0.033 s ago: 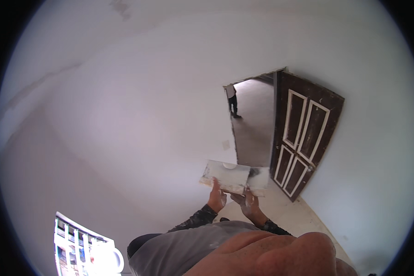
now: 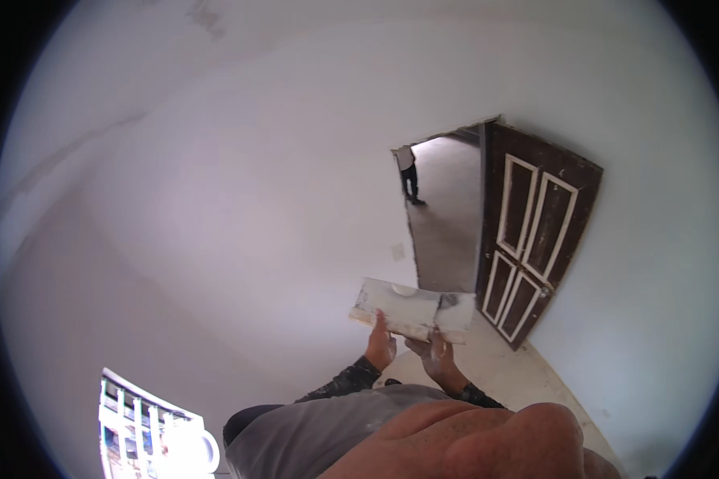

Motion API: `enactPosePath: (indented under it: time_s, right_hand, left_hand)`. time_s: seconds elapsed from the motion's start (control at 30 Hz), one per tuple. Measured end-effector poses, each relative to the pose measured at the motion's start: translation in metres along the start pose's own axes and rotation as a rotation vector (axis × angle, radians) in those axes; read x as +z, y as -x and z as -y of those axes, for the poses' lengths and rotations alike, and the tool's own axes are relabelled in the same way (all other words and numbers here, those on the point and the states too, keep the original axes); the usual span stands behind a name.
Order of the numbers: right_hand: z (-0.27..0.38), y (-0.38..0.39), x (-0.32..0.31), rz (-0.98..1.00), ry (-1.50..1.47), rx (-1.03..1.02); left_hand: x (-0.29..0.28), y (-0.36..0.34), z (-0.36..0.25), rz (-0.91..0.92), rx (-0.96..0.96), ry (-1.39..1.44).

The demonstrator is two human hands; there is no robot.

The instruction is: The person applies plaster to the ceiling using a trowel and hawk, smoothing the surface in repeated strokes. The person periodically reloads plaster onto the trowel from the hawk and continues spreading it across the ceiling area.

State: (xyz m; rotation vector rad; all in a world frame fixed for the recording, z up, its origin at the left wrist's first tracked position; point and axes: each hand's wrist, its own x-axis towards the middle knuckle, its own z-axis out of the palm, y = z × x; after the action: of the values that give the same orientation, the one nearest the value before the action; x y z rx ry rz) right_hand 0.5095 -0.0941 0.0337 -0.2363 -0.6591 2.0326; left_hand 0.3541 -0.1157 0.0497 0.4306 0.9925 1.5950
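In front of my body, my left hand [image 2: 380, 347] grips the near edge of a wide, flat plastering blade [image 2: 391, 303], its thumb on top. The face is pale and smeared, with a small mound of white putty [image 2: 404, 290] at its far edge. My right hand [image 2: 437, 357] closes on the near edge of a second plastering blade [image 2: 458, 310], grey and dark-stained, against the right end of the first. Whether they overlap or only touch I cannot tell. Whitish residue covers my fingers and dark sleeves.
A pale wall [image 2: 240, 199] fills the left and middle. Ahead right is a doorway with rough edges, a dark panelled door [image 2: 535, 231] standing open beside it. Beyond, a person [image 2: 407, 172] stands. A bright barred window [image 2: 140, 427] is at lower left, pale floor [image 2: 499, 355] below the door.
The whole view has shifted slightly, so the doorway, door and blades sit a little farther right. Both hands keep their hold on the blades.
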Motion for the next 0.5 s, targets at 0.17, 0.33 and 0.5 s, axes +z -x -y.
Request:
enactPosePath:
  time_s: [0.17, 0.33, 0.5]
  right_hand:
    - [-0.044, -0.004, -0.055, 0.277, 0.472, -0.562]
    - [-0.047, -0.003, -0.069, 0.18, -0.138, -0.223]
    - [-0.003, 0.008, -0.032, 0.045, 0.188, -0.407]
  left_hand:
    - [0.008, 0.011, -0.001, 0.094, 0.096, -0.46]
    - [0.003, 0.002, 0.007, -0.06, -0.146, -0.206]
    - [0.022, -0.004, 0.004, -0.068, -0.154, -0.191]
